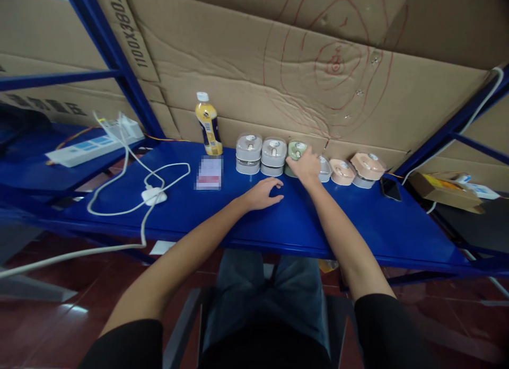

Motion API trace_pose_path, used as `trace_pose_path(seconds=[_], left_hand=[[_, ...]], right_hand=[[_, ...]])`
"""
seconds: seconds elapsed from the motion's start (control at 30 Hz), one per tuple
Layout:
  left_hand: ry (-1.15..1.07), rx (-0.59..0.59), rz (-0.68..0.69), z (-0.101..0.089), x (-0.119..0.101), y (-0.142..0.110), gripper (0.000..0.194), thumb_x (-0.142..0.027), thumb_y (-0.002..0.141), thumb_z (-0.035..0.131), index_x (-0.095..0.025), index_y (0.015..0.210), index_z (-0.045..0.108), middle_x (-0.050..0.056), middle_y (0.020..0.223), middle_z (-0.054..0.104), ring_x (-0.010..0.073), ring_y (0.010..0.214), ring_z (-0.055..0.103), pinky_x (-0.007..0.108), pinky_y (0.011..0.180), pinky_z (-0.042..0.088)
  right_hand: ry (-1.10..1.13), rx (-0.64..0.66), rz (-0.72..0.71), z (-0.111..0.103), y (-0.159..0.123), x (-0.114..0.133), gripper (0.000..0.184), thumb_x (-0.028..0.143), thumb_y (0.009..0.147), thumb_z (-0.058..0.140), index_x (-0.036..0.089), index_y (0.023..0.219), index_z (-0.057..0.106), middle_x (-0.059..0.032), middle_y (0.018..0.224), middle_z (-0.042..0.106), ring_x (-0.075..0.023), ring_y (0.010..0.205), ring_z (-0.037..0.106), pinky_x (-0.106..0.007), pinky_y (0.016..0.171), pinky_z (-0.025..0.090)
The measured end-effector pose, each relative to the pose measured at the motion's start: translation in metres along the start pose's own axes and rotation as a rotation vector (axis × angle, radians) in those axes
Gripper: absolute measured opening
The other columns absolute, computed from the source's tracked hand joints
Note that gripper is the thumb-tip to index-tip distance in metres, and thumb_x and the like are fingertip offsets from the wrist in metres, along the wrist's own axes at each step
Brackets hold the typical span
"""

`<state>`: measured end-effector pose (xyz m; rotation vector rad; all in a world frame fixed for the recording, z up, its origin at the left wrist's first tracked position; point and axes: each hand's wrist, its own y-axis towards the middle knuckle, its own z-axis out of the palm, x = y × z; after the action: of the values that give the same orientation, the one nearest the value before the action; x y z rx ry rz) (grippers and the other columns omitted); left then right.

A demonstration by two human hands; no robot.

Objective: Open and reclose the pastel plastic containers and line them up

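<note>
My right hand (pixel 307 168) rests on the green container (pixel 295 150), fingers (pixel 302 155) curved over its top; I cannot tell whether they grip it. The container stands among lidded containers (pixel 248 147) on the blue shelf (pixel 358 231). My left hand (pixel 262 194) lies empty on the shelf near the green container, fingers loosely curled. A juice bottle (pixel 209 125) stands farther left of it.
</note>
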<state>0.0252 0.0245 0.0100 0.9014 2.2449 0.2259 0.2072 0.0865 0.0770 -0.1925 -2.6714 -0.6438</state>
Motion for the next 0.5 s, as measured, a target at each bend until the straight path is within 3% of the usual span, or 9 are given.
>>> trace_pose_path(seconds=[0.13, 0.27, 0.4, 0.5], left_hand=[[0.009, 0.003, 0.000, 0.000, 0.000, -0.001, 0.039, -0.041, 0.092, 0.066, -0.019, 0.124, 0.065, 0.012, 0.120, 0.073, 0.0296, 0.116, 0.069, 0.050, 0.107, 0.054], [-0.103, -0.046, -0.051, 0.002, -0.002, -0.001, 0.048, -0.046, 0.091, 0.070, -0.018, 0.129, 0.063, 0.013, 0.119, 0.073, 0.0293, 0.116, 0.070, 0.051, 0.107, 0.054], [-0.404, -0.144, -0.136, 0.002, 0.002, 0.002, 0.062, -0.055, 0.094, 0.068, -0.017, 0.140, 0.053, 0.016, 0.124, 0.071, 0.0277, 0.118, 0.071, 0.050, 0.106, 0.055], [-0.647, -0.178, -0.132, -0.001, 0.008, 0.005, 0.066, -0.064, 0.098, 0.059, -0.020, 0.145, 0.045, 0.019, 0.132, 0.068, 0.0301, 0.123, 0.070, 0.052, 0.106, 0.054]], right_hand=[[0.040, -0.001, 0.011, -0.013, -0.001, -0.010, 0.075, 0.056, 0.086, 0.070, 0.000, 0.132, 0.050, -0.0352, 0.125, 0.065, -0.0466, 0.119, 0.065, -0.056, 0.101, 0.051], [0.066, -0.024, 0.052, -0.039, -0.001, -0.028, 0.074, 0.059, 0.088, 0.064, 0.007, 0.139, 0.051, -0.0279, 0.126, 0.069, -0.0441, 0.120, 0.066, -0.056, 0.102, 0.052], [0.314, 0.037, -0.086, -0.068, -0.007, -0.060, 0.066, 0.059, 0.092, 0.055, 0.018, 0.143, 0.054, -0.0174, 0.133, 0.070, -0.0369, 0.123, 0.066, -0.051, 0.103, 0.053], [0.539, 0.232, -0.272, -0.076, -0.017, -0.083, 0.062, 0.059, 0.091, 0.052, 0.023, 0.141, 0.059, -0.0111, 0.132, 0.071, -0.0347, 0.122, 0.066, -0.047, 0.101, 0.056]])
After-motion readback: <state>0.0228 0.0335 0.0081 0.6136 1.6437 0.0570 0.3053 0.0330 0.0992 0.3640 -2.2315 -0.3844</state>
